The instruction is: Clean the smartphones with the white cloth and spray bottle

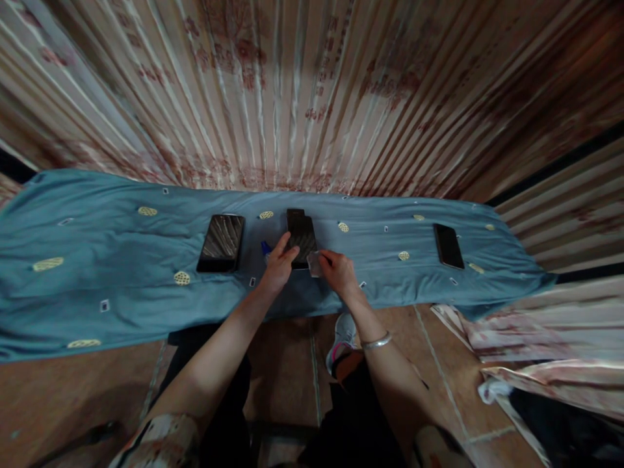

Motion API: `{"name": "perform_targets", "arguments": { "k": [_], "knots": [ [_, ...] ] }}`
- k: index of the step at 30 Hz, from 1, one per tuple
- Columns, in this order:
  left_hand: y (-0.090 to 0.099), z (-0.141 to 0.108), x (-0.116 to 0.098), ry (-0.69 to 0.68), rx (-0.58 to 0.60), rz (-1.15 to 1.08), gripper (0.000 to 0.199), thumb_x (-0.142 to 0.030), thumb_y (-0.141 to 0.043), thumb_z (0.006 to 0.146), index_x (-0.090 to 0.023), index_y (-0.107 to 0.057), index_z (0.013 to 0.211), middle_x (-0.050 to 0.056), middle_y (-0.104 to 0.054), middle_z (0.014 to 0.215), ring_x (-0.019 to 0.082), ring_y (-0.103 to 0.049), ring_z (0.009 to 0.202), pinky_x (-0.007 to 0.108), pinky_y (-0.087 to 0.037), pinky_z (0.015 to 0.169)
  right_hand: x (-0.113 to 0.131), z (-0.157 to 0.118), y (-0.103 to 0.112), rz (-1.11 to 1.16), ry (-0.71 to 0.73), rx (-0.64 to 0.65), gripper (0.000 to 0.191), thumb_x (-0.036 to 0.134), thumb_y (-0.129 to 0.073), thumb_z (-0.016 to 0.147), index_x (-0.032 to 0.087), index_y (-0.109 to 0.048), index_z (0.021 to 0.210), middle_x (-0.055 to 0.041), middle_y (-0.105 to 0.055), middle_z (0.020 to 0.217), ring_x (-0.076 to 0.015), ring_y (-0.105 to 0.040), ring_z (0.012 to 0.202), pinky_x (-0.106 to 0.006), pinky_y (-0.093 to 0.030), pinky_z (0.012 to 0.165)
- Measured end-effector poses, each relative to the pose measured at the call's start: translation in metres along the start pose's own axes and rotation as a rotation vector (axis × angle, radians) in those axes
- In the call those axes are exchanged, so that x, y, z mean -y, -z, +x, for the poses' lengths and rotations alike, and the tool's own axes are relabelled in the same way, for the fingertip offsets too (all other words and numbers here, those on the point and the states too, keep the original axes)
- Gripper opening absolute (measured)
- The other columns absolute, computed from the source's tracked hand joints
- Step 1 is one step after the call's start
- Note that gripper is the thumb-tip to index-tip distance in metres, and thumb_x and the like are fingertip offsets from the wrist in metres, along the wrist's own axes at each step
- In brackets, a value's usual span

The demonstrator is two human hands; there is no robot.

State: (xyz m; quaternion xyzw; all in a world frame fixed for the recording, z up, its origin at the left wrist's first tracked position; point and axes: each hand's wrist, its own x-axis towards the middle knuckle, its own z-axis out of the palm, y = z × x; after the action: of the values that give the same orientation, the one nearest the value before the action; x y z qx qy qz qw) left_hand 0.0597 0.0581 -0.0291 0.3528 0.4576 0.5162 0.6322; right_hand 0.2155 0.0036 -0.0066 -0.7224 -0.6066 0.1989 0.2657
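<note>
A dark phone-like device (303, 234) lies at the middle of the blue cloth, with a second small dark piece (295, 213) showing at its top edge. My left hand (281, 263) rests at its left side, thumb and forefinger apart on its edge and face. Between the closed fingers of my right hand (337, 270) is a small whitish translucent piece (314, 265), close to the device's lower right corner. A blue object (266, 249) lies just left of my left hand, partly hidden by it.
A larger dark tablet (221, 243) lies to the left on the patterned blue cloth (127, 260). Another dark phone (448, 246) lies far to the right. Behind the cloth hangs a pleated curtain (292, 97).
</note>
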Motion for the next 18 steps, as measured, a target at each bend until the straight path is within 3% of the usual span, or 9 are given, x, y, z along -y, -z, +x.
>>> {"name": "perform_targets", "arguments": {
  "k": [6,11,15,18],
  "knots": [
    [-0.004,0.002,0.0,0.009,-0.007,-0.036,0.036,-0.018,-0.076,0.071,-0.026,-0.075,0.106,0.002,-0.073,0.129,0.027,-0.05,0.143,0.042,-0.037,0.118,0.001,0.005,-0.004,0.015,0.026,-0.011,0.029,0.023,-0.053,0.095,0.026,-0.08,0.106,-0.0054,-0.082,0.096,-0.0244,-0.076,0.093,-0.03,-0.052,0.081],
    [-0.009,0.004,-0.002,0.008,-0.019,-0.054,0.033,-0.018,-0.077,0.069,-0.025,-0.075,0.101,0.005,-0.074,0.128,0.029,-0.051,0.141,0.043,-0.04,0.115,0.004,0.01,-0.008,0.035,0.055,-0.031,0.03,0.022,-0.052,0.096,0.023,-0.078,0.11,-0.0089,-0.081,0.106,-0.0249,-0.075,0.101,-0.032,-0.053,0.09],
    [-0.01,0.005,-0.002,0.015,-0.014,-0.072,0.032,-0.019,-0.077,0.069,-0.023,-0.075,0.1,0.006,-0.074,0.125,0.029,-0.057,0.134,0.043,-0.042,0.112,0.005,0.014,-0.01,0.091,0.047,-0.017,0.03,0.02,-0.052,0.095,0.02,-0.077,0.112,-0.0142,-0.079,0.113,-0.0285,-0.073,0.106,-0.038,-0.052,0.097],
    [-0.01,0.006,-0.001,0.029,-0.005,-0.069,0.035,-0.02,-0.077,0.07,-0.025,-0.075,0.105,0.004,-0.076,0.121,0.028,-0.062,0.127,0.044,-0.044,0.111,0.005,0.015,-0.008,0.107,0.063,-0.036,0.031,0.02,-0.052,0.094,0.021,-0.077,0.112,-0.0126,-0.079,0.114,-0.0277,-0.073,0.107,-0.038,-0.052,0.098]
  ]
}}
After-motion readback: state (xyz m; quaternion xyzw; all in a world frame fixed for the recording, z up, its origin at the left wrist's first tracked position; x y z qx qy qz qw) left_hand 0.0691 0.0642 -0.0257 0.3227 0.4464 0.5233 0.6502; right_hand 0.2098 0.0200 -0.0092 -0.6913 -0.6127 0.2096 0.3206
